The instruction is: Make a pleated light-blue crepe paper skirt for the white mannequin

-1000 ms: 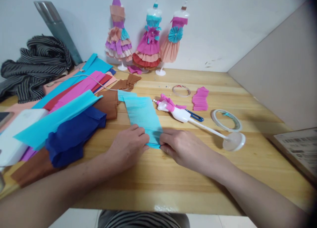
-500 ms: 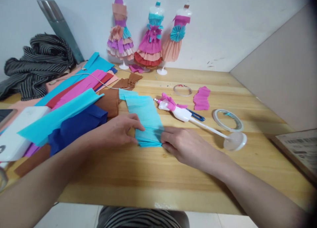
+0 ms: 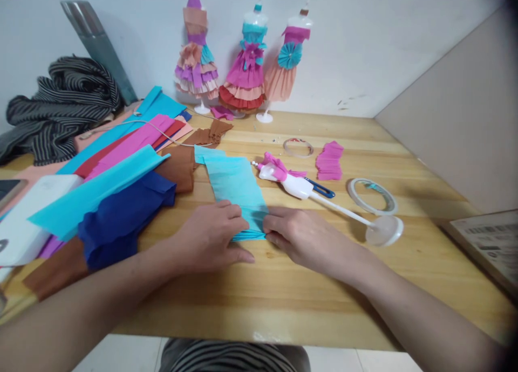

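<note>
A light-blue strip of crepe paper (image 3: 234,180) lies on the table, its near end gathered in narrow folds. My right hand (image 3: 297,229) pinches the right edge of those folds, with finger and thumb closed. Across their left end rests my left hand (image 3: 216,234), fingers bent over the paper and thumb stretched apart along the near edge. Its palm covers part of the folds. Just beyond my right hand, a small white dress-form mannequin (image 3: 297,186) lies on its side, with pink crepe paper around its chest.
Several crepe paper sheets (image 3: 121,156) are heaped on the left. Three dressed mannequins (image 3: 251,64) stand by the wall. Rolls of tape (image 3: 394,205), a dark blue cutter (image 3: 321,187) and a pink pleated piece (image 3: 329,162) lie right. A cardboard box (image 3: 485,242) borders the right edge.
My left hand has moved right and nearer, from the paper's left edge onto the folds, its thumb now stretched out. My right hand keeps its pinch in the same place.
</note>
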{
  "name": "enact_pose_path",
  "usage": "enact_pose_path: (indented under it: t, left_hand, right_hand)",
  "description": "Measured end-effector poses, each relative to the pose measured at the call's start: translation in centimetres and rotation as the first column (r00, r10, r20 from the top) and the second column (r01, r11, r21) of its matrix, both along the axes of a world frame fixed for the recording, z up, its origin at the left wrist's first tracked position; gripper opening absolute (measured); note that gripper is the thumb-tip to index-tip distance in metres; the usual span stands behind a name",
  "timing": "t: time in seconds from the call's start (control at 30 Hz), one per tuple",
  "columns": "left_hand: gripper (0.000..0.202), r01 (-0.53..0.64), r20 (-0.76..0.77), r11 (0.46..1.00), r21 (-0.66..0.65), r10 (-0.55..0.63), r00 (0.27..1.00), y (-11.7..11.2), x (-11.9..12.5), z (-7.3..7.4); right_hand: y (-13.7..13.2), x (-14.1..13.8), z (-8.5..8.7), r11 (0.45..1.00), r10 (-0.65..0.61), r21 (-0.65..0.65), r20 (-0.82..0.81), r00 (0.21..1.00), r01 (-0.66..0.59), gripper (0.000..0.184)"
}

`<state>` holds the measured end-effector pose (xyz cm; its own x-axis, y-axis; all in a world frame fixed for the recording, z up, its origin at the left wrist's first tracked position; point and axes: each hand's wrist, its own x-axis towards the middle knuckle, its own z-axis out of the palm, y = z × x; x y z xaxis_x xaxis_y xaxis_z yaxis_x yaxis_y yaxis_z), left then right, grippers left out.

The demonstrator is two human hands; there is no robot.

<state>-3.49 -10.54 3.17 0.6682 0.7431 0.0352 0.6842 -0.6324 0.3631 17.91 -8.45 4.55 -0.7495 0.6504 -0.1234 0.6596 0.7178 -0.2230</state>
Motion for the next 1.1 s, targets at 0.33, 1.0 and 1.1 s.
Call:
enact_pose_path:
  t: [0.33,1.0,1.1]
  left_hand:
    - [0.006,-0.230,0.033,0.971,-0.058,0.233,0.972,0.3,0.5,-1.6]
    - [0.009,-0.199,-0.016,0.977,0.075,0.200,0.980,-0.3,1.0,-1.3]
    - [0.009,-0.198,-0.024,0.978,0.070,0.200,0.980,-0.2,0.8,-1.4]
  right_hand:
    - [-0.3,-0.4,-0.3,0.976,-0.209,-0.054,0.027,0.977,0.211,0.009]
    - [-0.6,-0.6,-0.8,0.993,-0.119,0.023,-0.009,0.993,0.119,0.011]
    - [-0.6,-0.5,-0.6,0.986,-0.164,-0.032,-0.027,0.986,0.163,0.012]
